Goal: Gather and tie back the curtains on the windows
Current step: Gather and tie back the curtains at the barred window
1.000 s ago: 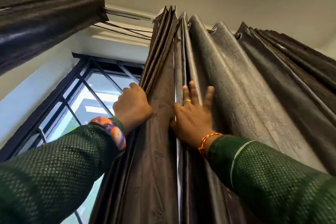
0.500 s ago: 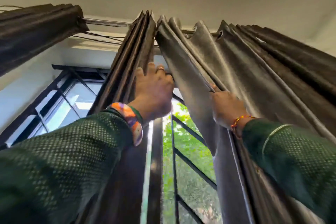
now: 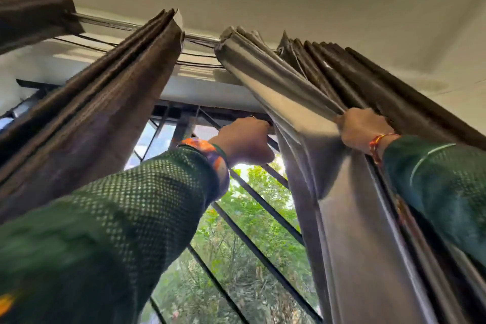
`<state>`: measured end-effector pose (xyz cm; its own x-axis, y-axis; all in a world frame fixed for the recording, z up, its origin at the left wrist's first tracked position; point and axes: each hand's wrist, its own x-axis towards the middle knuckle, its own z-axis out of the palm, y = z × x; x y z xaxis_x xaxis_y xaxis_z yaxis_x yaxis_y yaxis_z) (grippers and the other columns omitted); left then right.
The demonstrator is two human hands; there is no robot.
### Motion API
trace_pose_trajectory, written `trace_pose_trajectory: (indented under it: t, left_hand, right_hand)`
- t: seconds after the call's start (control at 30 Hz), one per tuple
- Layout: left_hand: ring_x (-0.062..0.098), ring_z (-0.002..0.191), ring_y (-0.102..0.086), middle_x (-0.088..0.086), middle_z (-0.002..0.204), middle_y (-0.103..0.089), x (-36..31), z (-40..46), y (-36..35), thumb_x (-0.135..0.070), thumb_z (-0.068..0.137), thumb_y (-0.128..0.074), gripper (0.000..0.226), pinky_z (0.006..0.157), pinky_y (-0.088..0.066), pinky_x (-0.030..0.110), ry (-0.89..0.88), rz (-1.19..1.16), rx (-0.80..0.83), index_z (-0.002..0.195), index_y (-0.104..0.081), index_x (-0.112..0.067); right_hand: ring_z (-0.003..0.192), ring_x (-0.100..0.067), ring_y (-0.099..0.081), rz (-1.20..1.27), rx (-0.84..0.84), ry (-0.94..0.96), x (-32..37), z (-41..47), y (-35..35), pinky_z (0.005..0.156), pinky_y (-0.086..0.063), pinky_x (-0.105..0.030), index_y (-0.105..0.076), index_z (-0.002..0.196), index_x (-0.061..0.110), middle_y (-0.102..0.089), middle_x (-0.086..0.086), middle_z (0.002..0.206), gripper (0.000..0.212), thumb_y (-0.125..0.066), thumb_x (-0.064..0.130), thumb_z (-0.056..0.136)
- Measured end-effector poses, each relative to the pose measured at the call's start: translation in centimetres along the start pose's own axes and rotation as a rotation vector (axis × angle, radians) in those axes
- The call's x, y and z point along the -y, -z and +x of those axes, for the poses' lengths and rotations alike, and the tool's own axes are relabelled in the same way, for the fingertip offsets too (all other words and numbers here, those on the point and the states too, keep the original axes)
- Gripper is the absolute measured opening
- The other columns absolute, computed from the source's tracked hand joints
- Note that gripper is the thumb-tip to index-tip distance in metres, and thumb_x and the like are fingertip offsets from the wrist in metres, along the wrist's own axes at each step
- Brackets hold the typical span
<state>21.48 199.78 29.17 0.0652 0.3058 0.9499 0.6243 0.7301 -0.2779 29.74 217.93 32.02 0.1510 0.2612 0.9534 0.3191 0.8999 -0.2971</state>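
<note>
Two dark brown curtains hang from a metal rod (image 3: 201, 39) near the ceiling. The left curtain (image 3: 105, 102) hangs bunched in folds, with no hand on it. The right curtain (image 3: 328, 192) is pulled to the right, its pale shiny lining facing me. My left hand (image 3: 244, 141) grips that curtain's inner edge, fingers curled out of sight behind it. My right hand (image 3: 364, 127) grips a bunch of its folds higher up and further right. Between the two curtains the window (image 3: 236, 231) shows, with dark bars and green trees beyond.
A third dark curtain (image 3: 34, 16) is bunched at the top left on the same rod. Thin cables (image 3: 86, 38) run under the rod. A white lintel (image 3: 200, 89) crosses above the window frame, and the ceiling is close overhead.
The gap between the curtains has widened. My right hand has dragged the right curtain's folds rightward, and my left hand has left the left curtain and taken the right curtain's edge.
</note>
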Motion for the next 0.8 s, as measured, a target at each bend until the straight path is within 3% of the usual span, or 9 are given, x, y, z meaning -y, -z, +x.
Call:
trace_pose_trajectory:
  t: [0.27, 0.57, 0.8]
  left_hand:
    - [0.03, 0.119, -0.05, 0.013, 0.126, -0.057, -3.3, 1.6, -1.7, -0.029, 0.081, -0.062, 0.046, 0.092, -0.044, 0.034, -0.072, -0.019, 0.035, 0.122, -0.055, -0.008]
    - [0.028, 0.118, -0.049, 0.011, 0.126, -0.055, -3.1, 0.7, -1.3, -0.025, 0.081, -0.062, 0.044, 0.093, -0.045, 0.035, -0.048, -0.051, 0.063, 0.122, -0.056, -0.011]
    - [0.024, 0.12, -0.047, 0.007, 0.13, -0.051, -0.9, -0.3, 1.0, -0.023, 0.083, -0.061, 0.043, 0.093, -0.042, 0.032, -0.066, -0.076, 0.074, 0.125, -0.054, -0.019]
  right_hand:
    - [0.112, -0.047, -0.054, -0.062, 0.018, -0.026, -7.0, 1.3, 1.3, 0.094, -0.046, -0.047, -0.058, 0.118, 0.0, -0.056, -0.03, 0.123, 0.033, -0.051, 0.013, 0.089]
    - [0.113, -0.038, -0.055, -0.353, -0.012, 0.211, -4.0, -2.3, 1.3, 0.087, -0.046, -0.041, -0.058, 0.122, 0.013, -0.056, -0.016, 0.126, 0.036, -0.044, 0.015, 0.088]
    - [0.136, -0.038, -0.026, -0.458, -0.027, 0.327, 1.3, -4.7, 1.6, 0.098, -0.039, -0.049, -0.052, 0.129, 0.008, -0.012, -0.021, 0.155, 0.042, -0.049, 0.015, 0.087]
